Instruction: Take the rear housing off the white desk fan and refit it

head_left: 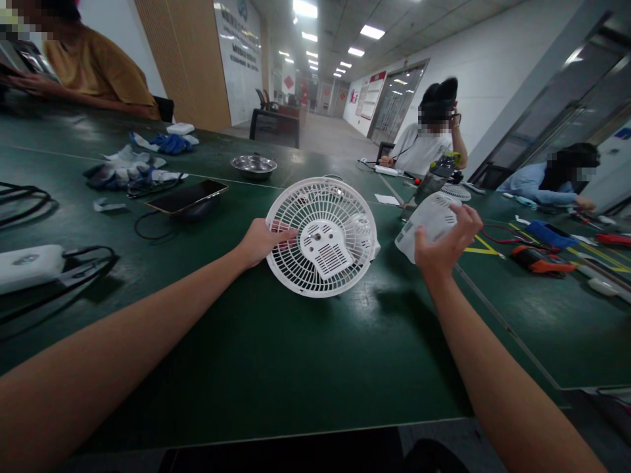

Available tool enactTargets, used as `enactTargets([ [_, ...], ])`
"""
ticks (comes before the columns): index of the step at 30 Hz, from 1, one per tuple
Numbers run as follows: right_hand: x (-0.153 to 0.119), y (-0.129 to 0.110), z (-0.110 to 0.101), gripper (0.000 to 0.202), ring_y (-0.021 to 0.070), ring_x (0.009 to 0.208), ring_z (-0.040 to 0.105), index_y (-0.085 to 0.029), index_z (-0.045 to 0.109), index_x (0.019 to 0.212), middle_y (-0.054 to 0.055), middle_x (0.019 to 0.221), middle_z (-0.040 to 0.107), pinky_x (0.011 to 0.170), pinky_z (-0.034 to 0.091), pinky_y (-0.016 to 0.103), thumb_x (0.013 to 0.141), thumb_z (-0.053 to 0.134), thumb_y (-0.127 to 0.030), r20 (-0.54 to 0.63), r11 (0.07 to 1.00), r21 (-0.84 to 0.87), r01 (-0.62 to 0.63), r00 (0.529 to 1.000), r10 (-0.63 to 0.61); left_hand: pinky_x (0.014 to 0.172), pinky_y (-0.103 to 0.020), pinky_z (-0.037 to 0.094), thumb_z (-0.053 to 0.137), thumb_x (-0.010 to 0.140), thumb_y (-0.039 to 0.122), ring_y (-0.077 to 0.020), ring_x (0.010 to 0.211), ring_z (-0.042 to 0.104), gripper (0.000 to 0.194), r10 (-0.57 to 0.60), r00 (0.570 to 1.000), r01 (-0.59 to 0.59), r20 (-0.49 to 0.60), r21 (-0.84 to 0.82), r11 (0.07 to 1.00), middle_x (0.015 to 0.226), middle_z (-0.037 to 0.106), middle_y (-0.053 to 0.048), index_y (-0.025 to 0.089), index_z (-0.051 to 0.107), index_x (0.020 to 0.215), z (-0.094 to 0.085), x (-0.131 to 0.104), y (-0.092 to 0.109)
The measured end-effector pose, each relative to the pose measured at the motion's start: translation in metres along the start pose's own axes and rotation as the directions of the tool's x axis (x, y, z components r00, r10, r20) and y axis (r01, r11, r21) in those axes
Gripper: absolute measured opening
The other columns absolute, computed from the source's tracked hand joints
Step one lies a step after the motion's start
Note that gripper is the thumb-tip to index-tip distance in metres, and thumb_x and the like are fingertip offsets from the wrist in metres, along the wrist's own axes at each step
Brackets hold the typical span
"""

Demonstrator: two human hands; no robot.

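In the middle of the head view is a round white fan grille (288,272) with a vented motor plate at its centre. My left hand (261,243) grips its left rim, the thumb lying over the ribs. My right hand (446,243) is closed on a white plastic cover (426,223) with slots in it, held up to the right of the grille. Grille and cover are apart, both above the green table (296,368). Some fingers of each hand are hidden behind what they hold.
A steel bowl (254,165) stands behind the grille. To the left lie a phone (190,196), crumpled gloves (131,172) and a white device (32,266) with black cable. An orange multimeter (541,260) lies at right. Several people sit around the table.
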State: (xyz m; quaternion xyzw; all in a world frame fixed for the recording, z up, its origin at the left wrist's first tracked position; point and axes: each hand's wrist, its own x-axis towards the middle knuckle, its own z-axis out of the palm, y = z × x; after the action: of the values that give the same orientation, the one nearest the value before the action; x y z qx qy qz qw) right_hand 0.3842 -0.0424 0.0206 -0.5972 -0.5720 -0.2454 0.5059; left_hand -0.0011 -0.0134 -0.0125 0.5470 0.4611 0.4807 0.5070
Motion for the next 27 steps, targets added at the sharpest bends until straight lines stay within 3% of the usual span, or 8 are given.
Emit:
enactTargets([
  [3, -0.019, -0.03, 0.012, 0.065, 0.0338, 0.125, 0.052, -0.021, 0.045, 0.14, 0.016, 0.137, 0.052, 0.103, 0.045, 0.055, 0.081, 0.065, -0.041, 0.25, 0.983, 0.171, 0.072, 0.962, -0.114, 0.076, -0.04, 0.06, 0.085, 0.071, 0.029, -0.0212, 0.075, 0.071, 0.023, 0.007, 1.0, -0.007, 0.009, 0.006, 1.0, 0.084, 0.075, -0.009, 0.014, 0.074, 0.085, -0.001, -0.001, 0.0],
  [8, -0.039, -0.057, 0.033, 0.06, 0.0357, 0.126, 0.05, -0.023, 0.051, 0.137, 0.015, 0.134, 0.057, 0.106, 0.043, 0.056, 0.083, 0.065, -0.045, 0.595, 0.971, 0.233, 0.048, 0.783, -0.182, 0.073, -0.039, 0.059, 0.082, 0.073, 0.03, -0.0203, 0.072, 0.071, 0.02, 0.036, 0.999, -0.036, 0.008, 0.077, 0.996, 0.082, 0.075, -0.009, 0.015, 0.074, 0.085, -0.001, -0.001, 0.001],
  [15, -0.033, -0.072, 0.013, 0.039, 0.0314, 0.111, 0.06, -0.022, 0.063, 0.118, 0.012, 0.119, 0.066, 0.1, 0.048, 0.053, 0.084, 0.064, -0.04, 0.466, 0.921, 0.373, -0.112, 0.881, -0.081, 0.076, -0.04, 0.062, 0.082, 0.075, 0.031, -0.0216, 0.074, 0.073, 0.021, 0.127, 0.992, -0.128, 0.009, 0.046, 0.991, 0.081, 0.077, -0.008, 0.014, 0.075, 0.085, -0.002, 0.0, -0.005],
  [17, -0.039, -0.085, 0.008, 0.031, 0.0282, 0.1, 0.065, -0.023, 0.066, 0.108, 0.008, 0.107, 0.071, 0.094, 0.052, 0.05, 0.085, 0.064, -0.044, 0.594, 0.772, 0.518, -0.369, 0.804, -0.014, 0.074, -0.04, 0.063, 0.081, 0.076, 0.032, -0.0218, 0.072, 0.073, 0.021, 0.18, 0.983, -0.178, -0.027, 0.065, 0.982, 0.079, 0.076, -0.007, 0.014, 0.074, 0.083, -0.001, 0.0, -0.005],
  [20, -0.052, -0.107, 0.004, 0.032, 0.0267, 0.098, 0.069, -0.026, 0.067, 0.104, 0.003, 0.102, 0.075, 0.09, 0.055, 0.047, 0.088, 0.06, -0.053, 0.864, 0.334, 0.475, -0.814, 0.504, -0.003, 0.068, -0.038, 0.062, 0.081, 0.077, 0.034, -0.0217, 0.068, 0.072, 0.021, 0.293, 0.948, -0.282, -0.122, 0.1, 0.954, 0.074, 0.076, -0.006, 0.015, 0.074, 0.08, 0.002, -0.003, -0.002],
  [23, -0.064, -0.123, 0.002, 0.038, 0.0281, 0.11, 0.068, -0.028, 0.068, 0.103, 0.003, 0.105, 0.077, 0.093, 0.056, 0.048, 0.089, 0.055, -0.06, 0.958, 0.049, 0.251, -0.967, 0.241, -0.153, 0.069, -0.035, 0.061, 0.079, 0.08, 0.036, -0.0208, 0.069, 0.072, 0.021, 0.397, 0.902, -0.374, -0.169, 0.155, 0.914, 0.074, 0.075, -0.006, 0.015, 0.073, 0.08, 0.004, -0.008, 0.003],
  [25, -0.068, -0.128, 0.001, 0.036, 0.029, 0.115, 0.067, -0.028, 0.068, 0.102, 0.003, 0.107, 0.077, 0.095, 0.056, 0.049, 0.087, 0.058, -0.06, 0.956, -0.028, 0.224, -0.974, 0.226, -0.186, 0.07, -0.034, 0.06, 0.078, 0.082, 0.037, -0.0206, 0.072, 0.072, 0.022, 0.437, 0.884, -0.403, -0.165, 0.207, 0.892, 0.076, 0.076, -0.006, 0.016, 0.074, 0.082, 0.004, -0.01, 0.004],
  [27, -0.069, -0.13, 0.002, 0.032, 0.0292, 0.116, 0.065, -0.029, 0.068, 0.102, 0.002, 0.108, 0.076, 0.096, 0.056, 0.05, 0.085, 0.062, -0.055, 0.945, -0.072, 0.291, -0.954, 0.299, -0.137, 0.073, -0.034, 0.059, 0.077, 0.084, 0.042, -0.021, 0.076, 0.072, 0.026, 0.434, 0.892, -0.4, -0.126, 0.229, 0.887, 0.081, 0.076, -0.007, 0.016, 0.074, 0.086, 0.003, -0.008, 0.003],
])
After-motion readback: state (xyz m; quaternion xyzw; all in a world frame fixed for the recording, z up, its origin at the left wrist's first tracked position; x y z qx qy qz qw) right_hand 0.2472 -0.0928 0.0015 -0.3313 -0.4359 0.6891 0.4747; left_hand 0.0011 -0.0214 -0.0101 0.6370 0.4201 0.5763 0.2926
